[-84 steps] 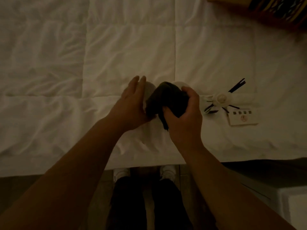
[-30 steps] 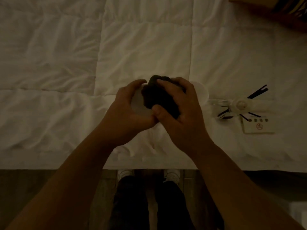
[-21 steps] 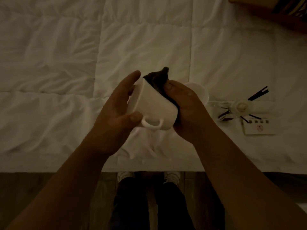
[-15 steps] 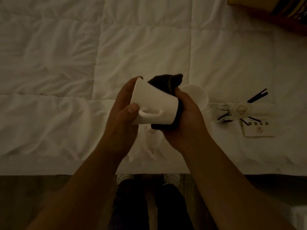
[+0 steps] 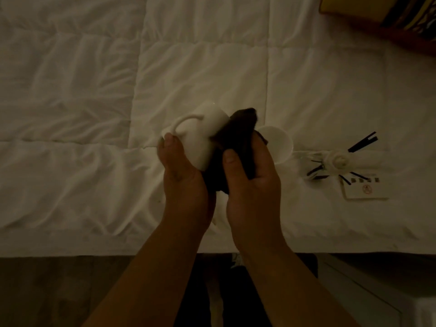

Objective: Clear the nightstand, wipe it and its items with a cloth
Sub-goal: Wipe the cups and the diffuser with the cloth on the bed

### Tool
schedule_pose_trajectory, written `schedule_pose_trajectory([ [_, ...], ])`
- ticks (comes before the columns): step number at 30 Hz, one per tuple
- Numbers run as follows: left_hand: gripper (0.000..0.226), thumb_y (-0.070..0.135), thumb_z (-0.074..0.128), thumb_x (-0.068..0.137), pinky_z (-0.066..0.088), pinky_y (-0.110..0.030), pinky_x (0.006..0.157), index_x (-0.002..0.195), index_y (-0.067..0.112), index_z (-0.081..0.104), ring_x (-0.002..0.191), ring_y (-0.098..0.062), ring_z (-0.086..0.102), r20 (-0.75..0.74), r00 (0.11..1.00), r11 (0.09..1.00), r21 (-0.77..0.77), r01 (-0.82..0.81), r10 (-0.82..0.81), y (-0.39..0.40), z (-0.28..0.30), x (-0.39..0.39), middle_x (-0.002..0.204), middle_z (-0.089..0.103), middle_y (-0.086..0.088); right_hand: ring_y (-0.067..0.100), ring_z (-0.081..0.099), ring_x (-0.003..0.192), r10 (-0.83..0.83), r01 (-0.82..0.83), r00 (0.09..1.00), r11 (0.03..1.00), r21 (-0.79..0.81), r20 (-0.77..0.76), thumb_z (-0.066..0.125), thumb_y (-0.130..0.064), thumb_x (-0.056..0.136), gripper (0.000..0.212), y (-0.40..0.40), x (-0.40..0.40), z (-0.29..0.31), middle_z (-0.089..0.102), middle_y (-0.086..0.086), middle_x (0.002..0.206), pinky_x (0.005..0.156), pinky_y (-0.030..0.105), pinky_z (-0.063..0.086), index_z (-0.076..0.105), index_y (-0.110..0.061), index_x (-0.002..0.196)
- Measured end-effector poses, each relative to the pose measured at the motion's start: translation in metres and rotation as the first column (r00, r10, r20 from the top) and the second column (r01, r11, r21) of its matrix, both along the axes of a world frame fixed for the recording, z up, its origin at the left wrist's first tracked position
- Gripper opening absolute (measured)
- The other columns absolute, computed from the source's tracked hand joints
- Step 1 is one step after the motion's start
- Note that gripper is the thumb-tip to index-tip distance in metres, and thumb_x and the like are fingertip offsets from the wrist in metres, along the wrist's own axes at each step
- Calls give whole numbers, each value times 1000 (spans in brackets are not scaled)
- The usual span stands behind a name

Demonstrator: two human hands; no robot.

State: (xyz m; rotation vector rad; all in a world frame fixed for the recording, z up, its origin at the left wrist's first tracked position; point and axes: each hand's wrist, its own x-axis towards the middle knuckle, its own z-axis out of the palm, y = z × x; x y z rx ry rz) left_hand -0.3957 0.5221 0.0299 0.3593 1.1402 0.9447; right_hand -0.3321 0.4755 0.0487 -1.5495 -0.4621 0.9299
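Dim light falls on a white quilt point(image 5: 94, 90) covering a bed, seen from above, with both bare forearms reaching over its near edge.

Just above the quilt, the left hand point(image 5: 182, 175) is closed around a white mug point(image 5: 200, 135), thumb pressed against its side beside the handle. The mug is tilted on its side, handle turned up and to the left; its mouth faces away and I cannot see into it. The right hand point(image 5: 250, 178) is clenched on a dark cloth point(image 5: 236, 142), thumb on top, and holds the cloth against the right side of the mug. One end of the cloth sticks up past the mug; the rest is bunched between the two hands and hangs a little below them.

Right behind the right hand, a white saucer point(image 5: 279, 142) lies on the quilt, partly hidden by the fingers. Farther right lies a small pale bottle with black sticks point(image 5: 339, 161) splayed out from it, and just below that a white card point(image 5: 364, 188) with dark marks too small to read. At the top right corner a striped pillow point(image 5: 401, 17) in yellow, dark and red rests on the bed.

Below the bed edge are dark floor, the person's dark trousers point(image 5: 236, 303) between the arms, and a pale, indistinct surface at lower right.
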Motion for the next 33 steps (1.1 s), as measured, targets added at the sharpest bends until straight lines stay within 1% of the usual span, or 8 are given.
schedule_pose_trajectory([
  [4,88,77,54,71,58,-32,76,141,27,38,101,-20,69,-152,980,984,109,143,-125,3,6,-4,112,70,-4,8,46,128,108,-139,929,988,65,353,61,-16,91,41,-4,-11,1,47,-2,138,102,23,42,56,-18,132],
  [6,105,73,71,61,53,-46,90,142,16,36,112,-30,63,-66,989,983,123,139,-132,7,11,-5,123,63,-16,15,45,130,121,-183,881,978,95,458,61,-9,92,37,-6,-12,-3,45,10,140,102,28,44,58,-9,129],
  [11,57,33,66,86,55,-43,81,137,20,43,112,-34,63,22,975,958,189,214,-222,2,6,-7,121,65,-13,25,47,126,10,-46,742,998,37,671,54,-23,95,31,18,14,-6,44,13,139,100,40,46,64,-11,121],
  [14,54,35,65,79,54,-37,74,131,35,48,105,-26,67,-17,950,934,180,310,-312,-3,2,-10,115,69,0,6,60,98,6,55,870,993,-108,494,52,-37,91,28,48,50,3,65,-7,109,82,30,50,70,-22,106],
  [19,46,31,66,73,55,-43,75,118,26,57,109,-32,63,107,942,938,183,295,-317,18,10,-15,122,62,-10,29,68,77,163,-202,956,969,-144,-243,58,-47,83,28,51,64,13,70,8,96,47,31,50,70,-29,102],
  [26,56,40,69,68,55,-47,80,121,29,53,107,-29,65,-18,956,932,222,288,-291,1,21,1,113,68,1,9,69,93,-207,202,978,972,118,32,55,-31,92,20,23,46,15,73,-12,99,71,24,55,70,-40,100],
  [30,56,44,68,69,56,-37,70,119,28,51,95,-21,70,-73,967,950,184,253,-243,-7,20,1,102,70,9,0,60,107,-100,15,901,980,201,423,52,-15,97,29,5,37,16,59,-17,121,82,16,51,60,-35,117],
  [33,51,46,73,74,55,-38,74,118,30,52,96,-25,69,-63,973,960,160,230,-223,-7,18,0,106,70,-2,25,53,120,-3,-111,720,987,120,694,57,-17,94,33,-6,23,9,50,-5,134,94,32,50,58,-23,126],
])
